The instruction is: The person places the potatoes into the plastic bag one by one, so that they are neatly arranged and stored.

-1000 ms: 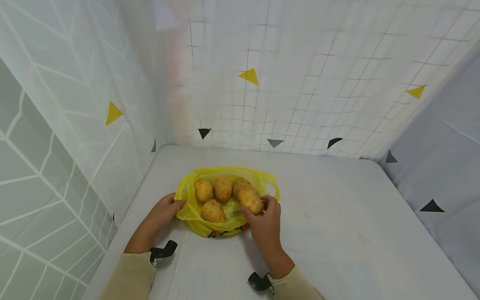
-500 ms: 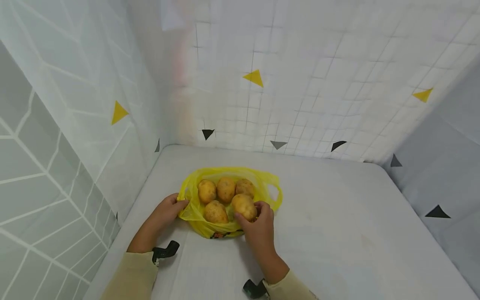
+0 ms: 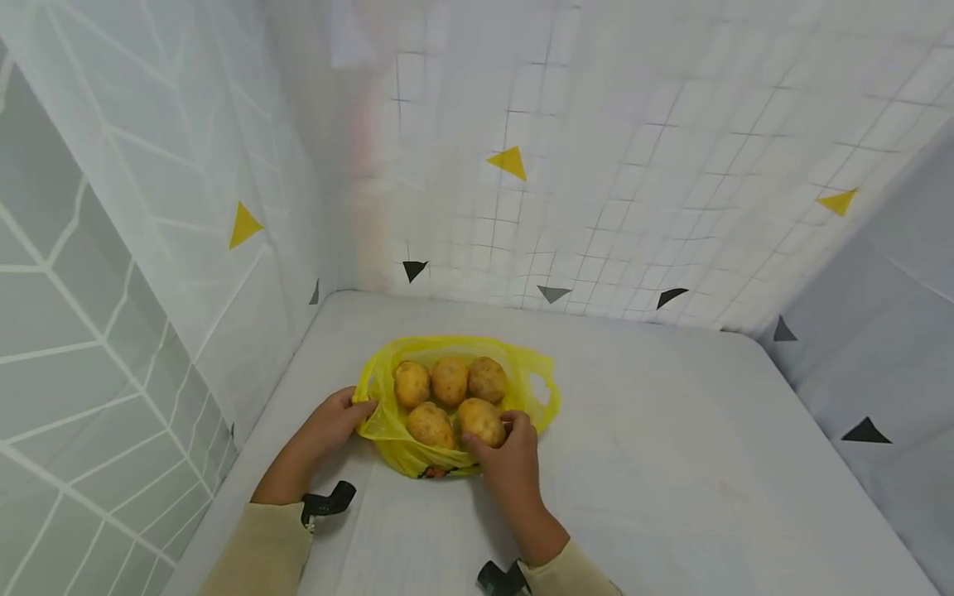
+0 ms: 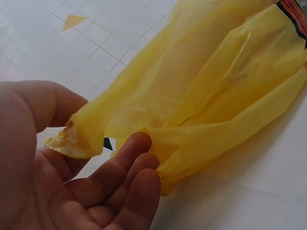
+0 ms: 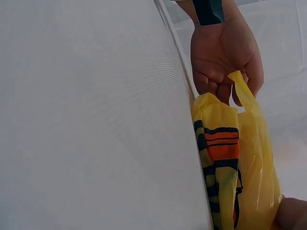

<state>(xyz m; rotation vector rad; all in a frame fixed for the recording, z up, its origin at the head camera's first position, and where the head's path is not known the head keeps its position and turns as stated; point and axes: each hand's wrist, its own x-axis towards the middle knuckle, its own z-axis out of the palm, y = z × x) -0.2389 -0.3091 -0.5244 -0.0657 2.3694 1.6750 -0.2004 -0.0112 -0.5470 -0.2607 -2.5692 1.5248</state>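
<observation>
A yellow plastic bag (image 3: 531, 364) lies mouth up on the white table, with several potatoes (image 3: 450, 381) inside. My left hand (image 3: 328, 426) pinches the bag's left edge; in the left wrist view, the thin plastic (image 4: 79, 141) runs between thumb and forefinger while the other fingers lie loosely bent. At the bag's front right, my right hand (image 3: 514, 463) holds a potato (image 3: 480, 420) between thumb and fingers, low in the mouth beside the front left potato (image 3: 431, 425). From the right wrist, the bag's printed side (image 5: 223, 143) shows, and the held potato is hidden.
The white table (image 3: 671, 447) extends to the right of the bag. Pale sheets with grid lines (image 3: 596, 190) stand behind it, and a grey-white patterned sheet (image 3: 112, 331) hangs at the left. A black wrist mount (image 3: 330, 500) sits by each sleeve.
My right hand has brought its potato left and down, from over the back right potato to the bag's front right. The left hand keeps its hold on the bag edge.
</observation>
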